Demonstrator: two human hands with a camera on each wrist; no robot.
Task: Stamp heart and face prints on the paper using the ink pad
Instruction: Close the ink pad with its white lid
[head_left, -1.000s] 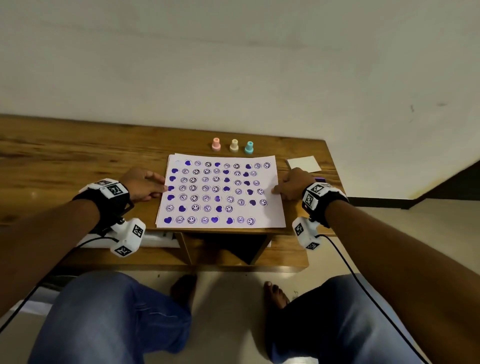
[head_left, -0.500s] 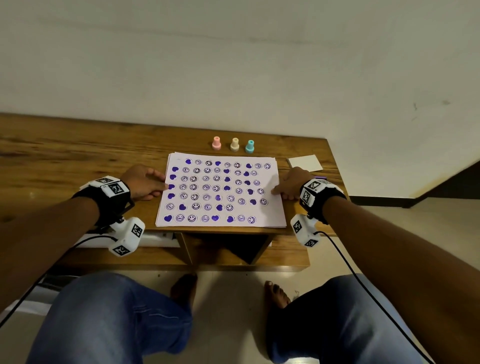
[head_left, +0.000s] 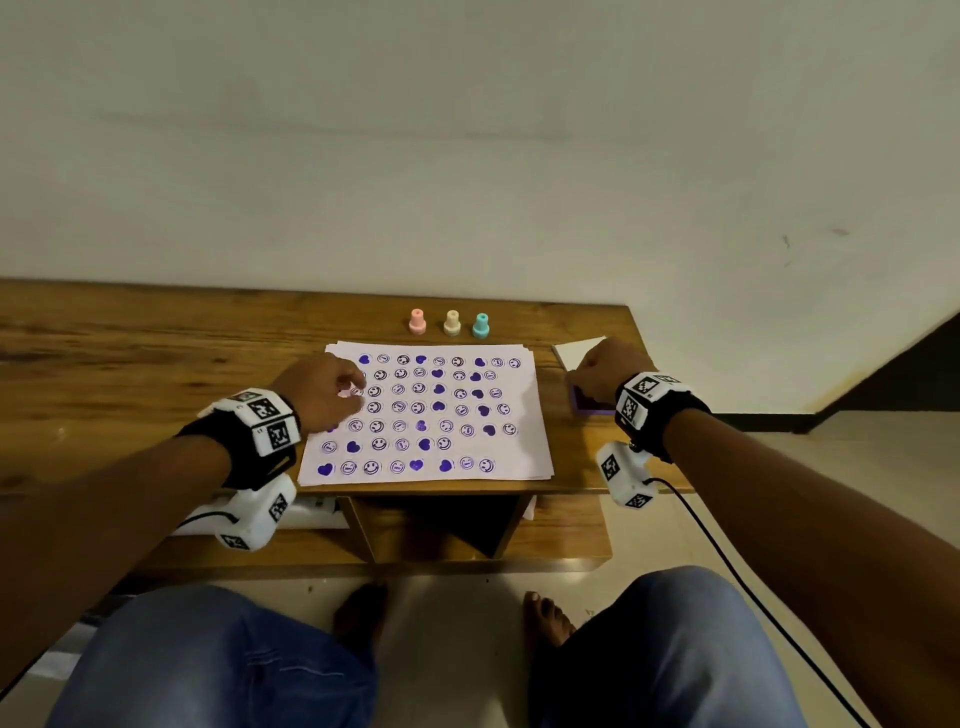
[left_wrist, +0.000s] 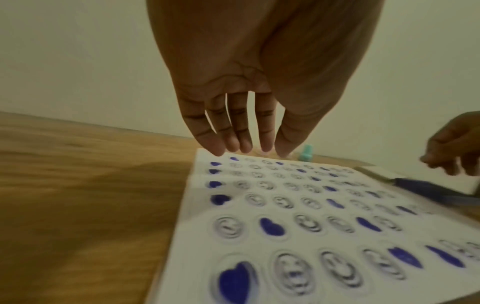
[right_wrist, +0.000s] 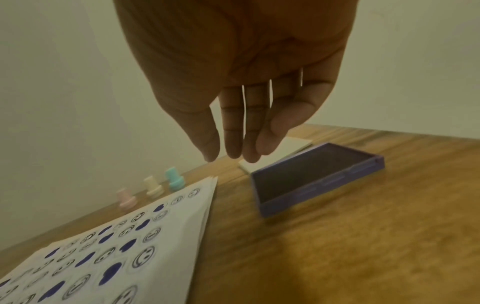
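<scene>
A long wooden table (head_left: 156, 364) with a brown grain pattern stands against a plain, pale wall (head_left: 467, 156). Under the table top there is a lower wooden shelf (head_left: 561, 535), and the floor (head_left: 457, 623) below is light and smooth. The table ends on the right side, where a dark skirting line runs along the bottom of the wall.

In the middle of the table lies a white sheet of paper (head_left: 524, 410), on top of a thin stack of sheets. It is already covered with rows of purple hearts and round smiling faces. Behind the paper, near the wall, three small plastic stamps stand upright in a row: a pink stamp (head_left: 417, 321), a cream stamp (head_left: 452, 322) and a teal stamp (head_left: 481, 326). Right of the paper is an open purple ink pad (right_wrist: 317, 176) with a dark inside, and just behind it a small white square pad (head_left: 574, 351).

The left hand (head_left: 319, 389) hangs above the left part of the paper; its fingers (left_wrist: 233, 131) are straight, a little apart, and hold nothing. The right hand (head_left: 605, 371) is above the ink pad; its fingers (right_wrist: 249, 123) point down loosely together and hold nothing. Both wrists carry black bands with white marker blocks. The person wears blue jeans and sits with bare feet on the floor.
</scene>
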